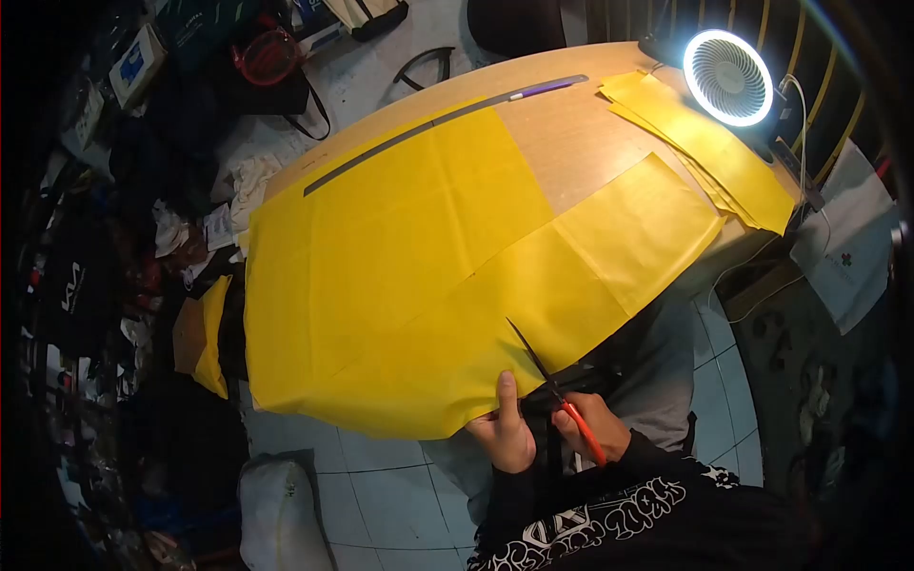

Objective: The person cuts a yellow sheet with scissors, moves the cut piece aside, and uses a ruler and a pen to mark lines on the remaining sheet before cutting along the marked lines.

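A large yellow sheet (381,257) is spread over the table, its near edge hanging over my lap. My left hand (509,438) pinches that near edge, thumb on top and fingers hidden beneath. Just to the right, my right hand (595,426) is closed around the red handles of a pair of scissors (547,376). One dark blade lies over the yellow sheet, pointing up and left; the other blade cannot be made out. The sheet's right part, with a fold line across it, reaches toward the table's right side.
A long metal ruler (381,150) lies along the far edge, a purple pen (547,88) on it. More yellow pieces (705,143) are stacked at the right, by a lit round fan (728,78). The wooden table (562,143) shows between them. Bags and clutter crowd the left floor.
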